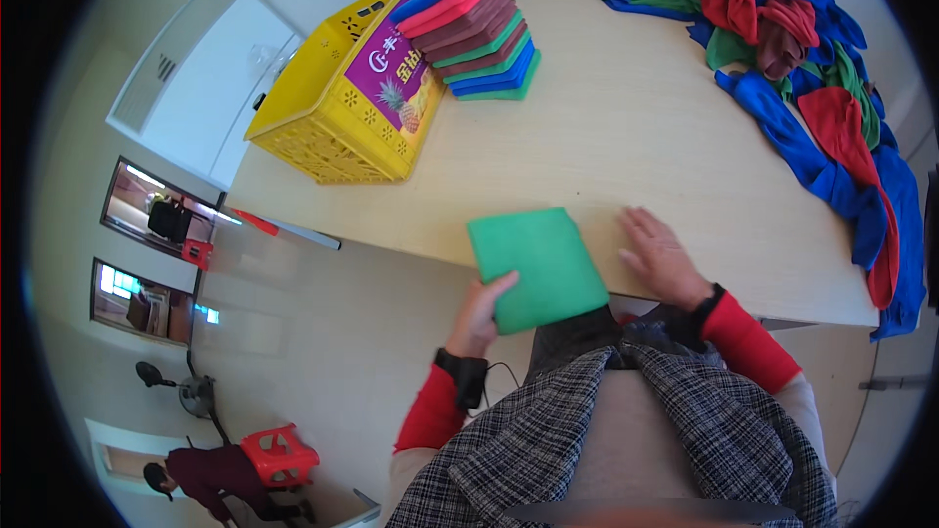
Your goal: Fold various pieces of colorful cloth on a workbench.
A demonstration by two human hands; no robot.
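Observation:
My left hand [480, 313] grips a green folded cloth [538, 264] by its left edge, the thumb on top. The cloth is a flat square held at the table's near edge. To the right of it, my right hand [665, 259] lies over the tabletop with its fingers stretched out and nothing in them. Farther off, a leaning stack of folded cloths [479, 34] in blue, red, maroon and green rests by the yellow crate. A loose heap of crumpled cloths [773, 20] in the same colours covers the table's far right and trails down its right side.
The yellow plastic crate [337, 137] with a purple label stands at the table's far left. A pale wooden table [626, 137] reaches to my waist. On the floor at lower left, a person [215, 474] bends beside a red plastic stool [279, 455]; a standing fan [196, 396] is nearby.

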